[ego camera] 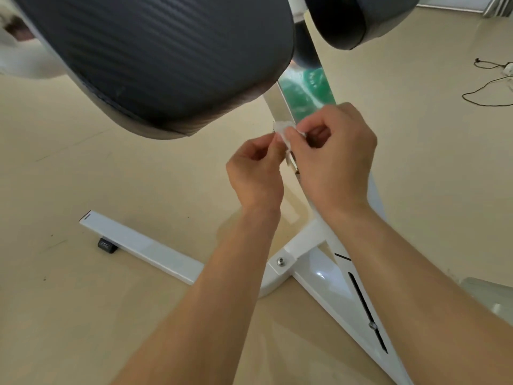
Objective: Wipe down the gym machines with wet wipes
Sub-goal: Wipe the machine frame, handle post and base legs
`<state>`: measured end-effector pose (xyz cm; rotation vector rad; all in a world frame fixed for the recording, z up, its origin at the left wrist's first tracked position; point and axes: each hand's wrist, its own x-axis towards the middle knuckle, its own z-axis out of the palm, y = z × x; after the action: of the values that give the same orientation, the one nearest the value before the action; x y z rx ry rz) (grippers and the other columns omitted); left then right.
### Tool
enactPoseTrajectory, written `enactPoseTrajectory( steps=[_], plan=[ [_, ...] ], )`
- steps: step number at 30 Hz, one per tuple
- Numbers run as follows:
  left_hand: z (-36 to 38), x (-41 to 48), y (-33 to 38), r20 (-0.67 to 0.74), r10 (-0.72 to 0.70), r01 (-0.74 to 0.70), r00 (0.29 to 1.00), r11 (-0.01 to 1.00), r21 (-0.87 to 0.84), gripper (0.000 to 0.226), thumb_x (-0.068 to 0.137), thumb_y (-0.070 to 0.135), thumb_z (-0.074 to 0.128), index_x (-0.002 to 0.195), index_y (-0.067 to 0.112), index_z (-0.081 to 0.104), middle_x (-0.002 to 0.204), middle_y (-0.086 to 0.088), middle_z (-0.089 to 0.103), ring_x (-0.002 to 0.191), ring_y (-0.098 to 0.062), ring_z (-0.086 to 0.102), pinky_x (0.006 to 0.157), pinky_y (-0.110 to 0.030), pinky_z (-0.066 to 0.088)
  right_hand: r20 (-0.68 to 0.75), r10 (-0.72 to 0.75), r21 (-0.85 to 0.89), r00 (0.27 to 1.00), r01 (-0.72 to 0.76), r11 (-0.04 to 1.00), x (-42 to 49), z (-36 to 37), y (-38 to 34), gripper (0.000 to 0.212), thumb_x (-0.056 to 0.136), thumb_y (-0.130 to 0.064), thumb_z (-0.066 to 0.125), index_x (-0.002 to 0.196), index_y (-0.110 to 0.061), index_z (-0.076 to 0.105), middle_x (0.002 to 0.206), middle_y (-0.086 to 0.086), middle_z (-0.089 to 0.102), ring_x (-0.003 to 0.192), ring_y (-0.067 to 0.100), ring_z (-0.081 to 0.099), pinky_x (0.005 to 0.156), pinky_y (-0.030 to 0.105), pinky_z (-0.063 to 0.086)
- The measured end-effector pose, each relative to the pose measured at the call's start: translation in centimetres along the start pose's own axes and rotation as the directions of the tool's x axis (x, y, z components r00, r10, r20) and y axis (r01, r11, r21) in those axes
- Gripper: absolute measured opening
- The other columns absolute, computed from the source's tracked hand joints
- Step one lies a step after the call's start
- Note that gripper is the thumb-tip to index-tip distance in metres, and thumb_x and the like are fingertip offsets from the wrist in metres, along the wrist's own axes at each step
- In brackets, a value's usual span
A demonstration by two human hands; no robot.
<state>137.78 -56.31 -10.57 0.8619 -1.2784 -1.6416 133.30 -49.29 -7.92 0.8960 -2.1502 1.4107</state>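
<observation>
Two bare forearms reach up from the bottom edge and meet in the middle, where the left hand (255, 176) and right hand (336, 162) face each other with curled fingers.

Below the fingers and nearest the camera, a slotted rail (366, 309) of the white gym machine (313, 266) runs under the right forearm. A bolt (281, 261) sits on the bracket between the two wrists. Down and left of the fingers, a crossbar (138, 244) lies flat on the beige floor (83, 168). A black rubber foot (107, 243) sits under its near edge, close to the capped end.

Between the fingertips is the wet wipe (283, 132), a small crumpled white piece. The left thumb and forefinger pinch its left side, and the right thumb and forefinger pinch its right side. The other fingers of both hands are folded in toward the palms. The wipe is held right in front of the upright post (280, 109), seemingly against the metal.

Just above the right fingers, a glossy green patch (308, 90) shows on the post. Up and left of the fingers, a large black pad (155, 59) with a ribbed texture overhangs the floor. Above the right fingers, a second black pad (361, 20) hangs at the top edge. Far to the right of the fingers, a thin black cable (488, 105) trails across the floor.
</observation>
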Motion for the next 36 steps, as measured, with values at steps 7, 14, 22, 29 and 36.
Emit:
enactPoseTrajectory(
  steps=[7,14,22,29,36],
  plan=[
    [0.5,1.7,3.5,-0.090,0.136,-0.122,0.987,0.981,0.152,0.023,0.088,0.022,0.075,0.069,0.032,0.070,0.071,0.013,0.073,0.072,-0.005,0.071,0.077,-0.028,0.060,-0.010,0.026,-0.014,1.000,-0.026,1.000,3.7,1.9,-2.6,0.015,0.086,-0.035,0.076,0.085,-0.024,0.066,0.088,-0.008,0.062,0.079,0.006,0.061,0.067,0.004,0.040],
    [-1.9,-2.0,0.7,0.136,-0.065,0.004,0.989,0.914,0.405,0.001,0.086,0.023,0.076,0.085,0.022,0.075,0.075,0.013,0.073,0.072,0.002,0.066,0.064,-0.011,0.049,0.109,0.208,-0.220,0.972,-0.181,0.959,-2.3,-1.7,-0.4,0.018,0.088,-0.030,0.076,0.081,-0.021,0.061,0.086,-0.010,0.050,0.084,0.018,0.053,0.068,0.030,0.047],
    [-4.6,-6.1,6.2,0.171,-0.302,0.185,0.938,0.853,0.488,0.004,0.086,0.018,0.077,0.086,0.020,0.074,0.077,0.010,0.073,0.074,0.000,0.067,0.067,-0.010,0.051,0.199,0.551,-0.142,0.810,-0.532,0.834,-4.3,-5.3,-5.2,0.010,0.089,-0.020,0.072,0.086,-0.018,0.063,0.088,-0.007,0.064,0.076,0.011,0.064,0.070,0.028,0.053],
    [-9.0,-11.4,12.6,0.266,-0.566,0.341,0.780,0.741,0.579,0.012,0.085,0.006,0.075,0.089,0.017,0.077,0.086,0.004,0.077,0.084,-0.009,0.072,0.082,-0.022,0.056,0.534,0.712,-0.141,0.456,-0.782,0.607,-6.9,-13.3,-10.9,0.033,0.091,-0.020,0.065,0.076,-0.048,0.072,0.086,-0.006,0.073,0.081,0.022,0.069,0.077,0.052,0.058],
    [-9.5,-15.3,20.0,0.359,-0.674,0.220,0.646,0.614,0.758,0.020,0.089,0.002,0.066,0.096,0.018,0.078,0.090,0.006,0.077,0.081,-0.009,0.071,0.076,-0.023,0.055,0.597,0.738,-0.306,0.313,-0.762,0.570,-5.2,-20.6,-15.9,0.011,0.087,-0.017,0.073,0.095,-0.023,0.075,0.077,-0.016,0.062,0.074,0.004,0.058,0.070,0.015,0.044]
  ],
)
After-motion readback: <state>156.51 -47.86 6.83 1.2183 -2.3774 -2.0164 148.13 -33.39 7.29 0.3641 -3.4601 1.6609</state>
